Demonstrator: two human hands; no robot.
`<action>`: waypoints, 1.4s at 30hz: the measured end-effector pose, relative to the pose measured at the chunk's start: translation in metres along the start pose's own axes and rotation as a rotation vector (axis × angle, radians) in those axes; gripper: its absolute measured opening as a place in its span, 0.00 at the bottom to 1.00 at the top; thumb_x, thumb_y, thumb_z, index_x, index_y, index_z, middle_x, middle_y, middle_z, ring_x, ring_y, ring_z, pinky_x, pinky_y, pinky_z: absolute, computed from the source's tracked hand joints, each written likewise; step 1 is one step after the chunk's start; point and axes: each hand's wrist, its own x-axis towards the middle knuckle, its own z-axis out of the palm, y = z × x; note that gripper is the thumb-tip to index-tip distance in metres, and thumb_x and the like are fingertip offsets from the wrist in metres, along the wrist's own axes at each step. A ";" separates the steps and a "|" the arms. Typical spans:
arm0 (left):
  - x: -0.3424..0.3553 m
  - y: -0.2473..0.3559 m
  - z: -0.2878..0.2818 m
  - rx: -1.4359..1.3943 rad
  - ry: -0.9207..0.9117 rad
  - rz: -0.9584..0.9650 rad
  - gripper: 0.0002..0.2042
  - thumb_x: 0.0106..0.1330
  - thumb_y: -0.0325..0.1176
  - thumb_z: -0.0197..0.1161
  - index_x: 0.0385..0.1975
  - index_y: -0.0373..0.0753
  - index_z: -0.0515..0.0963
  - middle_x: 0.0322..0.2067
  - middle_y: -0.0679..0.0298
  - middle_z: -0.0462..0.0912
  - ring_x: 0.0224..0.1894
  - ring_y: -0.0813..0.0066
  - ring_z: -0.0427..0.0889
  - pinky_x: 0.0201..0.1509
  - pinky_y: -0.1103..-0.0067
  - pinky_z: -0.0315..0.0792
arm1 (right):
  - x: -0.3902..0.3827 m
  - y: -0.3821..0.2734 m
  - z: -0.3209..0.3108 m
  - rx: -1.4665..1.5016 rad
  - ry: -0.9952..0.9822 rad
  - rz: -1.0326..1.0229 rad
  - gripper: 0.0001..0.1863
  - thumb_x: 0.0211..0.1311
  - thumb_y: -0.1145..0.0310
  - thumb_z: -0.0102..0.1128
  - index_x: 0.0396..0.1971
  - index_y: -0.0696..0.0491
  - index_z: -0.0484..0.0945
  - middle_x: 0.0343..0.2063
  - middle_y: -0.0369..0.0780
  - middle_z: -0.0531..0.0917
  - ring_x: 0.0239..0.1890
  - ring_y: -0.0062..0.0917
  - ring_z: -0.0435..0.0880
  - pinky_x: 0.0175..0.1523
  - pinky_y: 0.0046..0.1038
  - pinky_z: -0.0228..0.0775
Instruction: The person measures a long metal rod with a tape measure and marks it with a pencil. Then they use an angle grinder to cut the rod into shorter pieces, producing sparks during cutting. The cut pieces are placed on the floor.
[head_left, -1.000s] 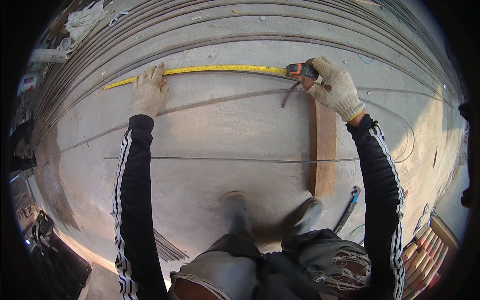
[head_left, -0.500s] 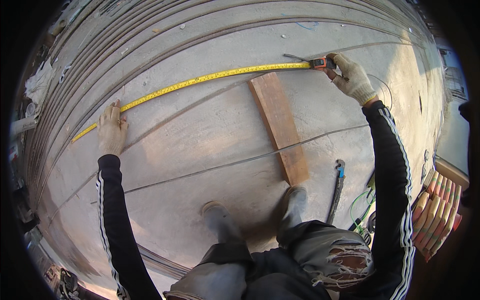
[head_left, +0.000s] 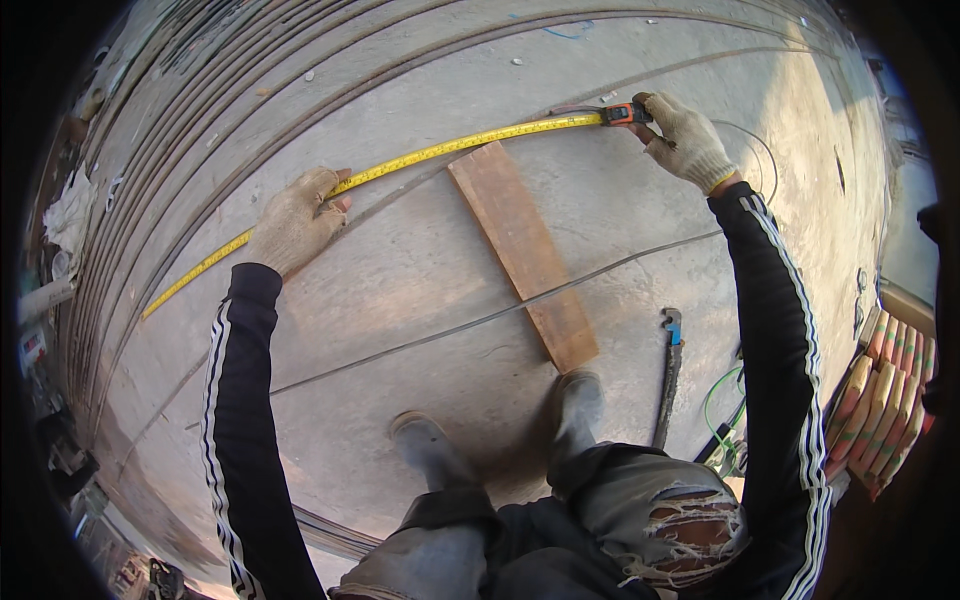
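The left hand (head_left: 298, 222), gloved, now sits farther in along the yellow tape (head_left: 440, 150) than it does half a second ago; a longer tail of tape therefore runs out beyond the hand to the free end at the left. The hand thus bears on a middle part of the tape rather than near its end. Its thumb and forefinger are brought together about the tape; the other fingers are partly hidden. The right hand (head_left: 685, 140), also gloved, is curled about the black and orange tape case (head_left: 622, 114), gripping its right end. The tape spans between both hands, passing just beyond the far end of the wooden beam (head_left: 520, 250). A thin rod (head_left: 450, 330) crosses the beam, and a long tool with a blue head (head_left: 668, 385) lies to the right of the right boot (head_left: 580, 405). Containers: the tape issues from the case; the amount remaining inside is not visible. The stacked tan bundles (head_left: 880, 400) at the right edge resemble filled sacks; their contents cannot be told
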 end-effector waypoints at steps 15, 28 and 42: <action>0.048 0.031 0.022 0.284 -0.025 0.061 0.12 0.73 0.34 0.64 0.52 0.35 0.80 0.51 0.49 0.84 0.53 0.49 0.86 0.56 0.60 0.80 | -0.004 0.012 0.023 -0.085 0.000 0.051 0.16 0.73 0.61 0.67 0.54 0.52 0.78 0.47 0.43 0.87 0.41 0.41 0.90 0.41 0.38 0.83; 0.043 0.038 0.006 0.349 0.033 0.095 0.08 0.77 0.33 0.60 0.49 0.36 0.78 0.43 0.47 0.85 0.46 0.47 0.87 0.49 0.58 0.79 | -0.012 0.016 0.019 -0.005 0.037 0.075 0.19 0.73 0.65 0.66 0.59 0.50 0.77 0.49 0.43 0.87 0.44 0.43 0.90 0.46 0.39 0.85; -0.027 0.065 0.024 0.367 0.000 -0.023 0.07 0.77 0.33 0.62 0.47 0.38 0.78 0.45 0.50 0.86 0.45 0.51 0.89 0.48 0.61 0.82 | -0.029 0.015 0.013 0.027 0.034 -0.034 0.17 0.73 0.65 0.66 0.58 0.51 0.77 0.47 0.43 0.86 0.39 0.41 0.89 0.41 0.39 0.82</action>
